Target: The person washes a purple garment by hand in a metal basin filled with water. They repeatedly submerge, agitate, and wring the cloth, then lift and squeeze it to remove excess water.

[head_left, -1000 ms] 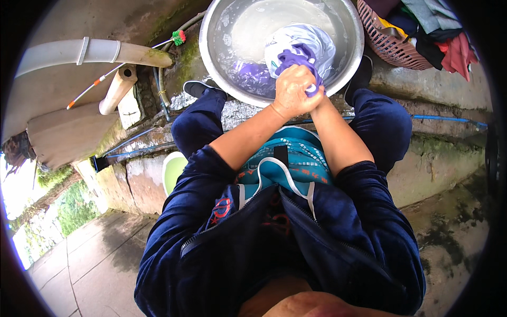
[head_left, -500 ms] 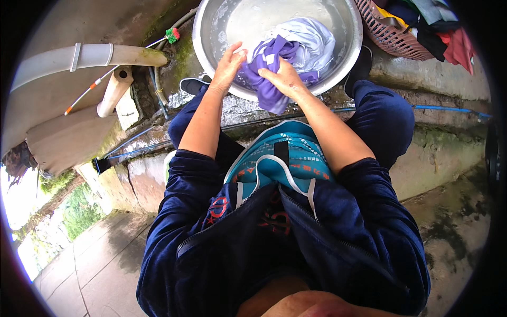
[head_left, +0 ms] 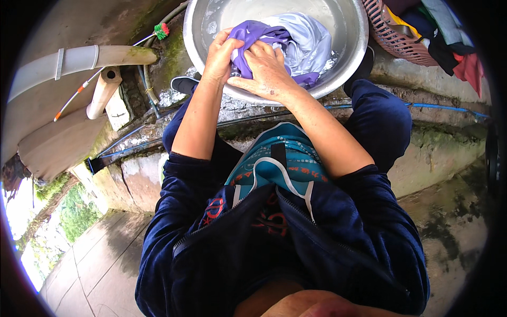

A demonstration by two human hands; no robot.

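Note:
A purple and pale-blue garment (head_left: 303, 42) lies bunched in a round metal basin (head_left: 356, 58) of water, in front of me. My left hand (head_left: 218, 58) pinches a purple fold at the garment's left end, thumb on top of the cloth. My right hand (head_left: 266, 71) is right beside it, fingers curled into the purple part and thumb stretched toward the left wrist. The fingertips of the right hand are partly buried in the folds. The pale-blue part rests in the water to the right.
At the basin's right stands a pink slatted basket (head_left: 391, 37) heaped with colourful clothes (head_left: 443, 31). A thick pale pipe (head_left: 119, 56) and a thin stick with a red-green tip (head_left: 90, 82) are to the left. Blue tubing (head_left: 433, 106) runs along the ledge before my knees.
The purple cloth, hanging over the near rim before, is now gathered up inside the basin. My left hand has closed on it, and my right hand has turned over onto it, moving left.

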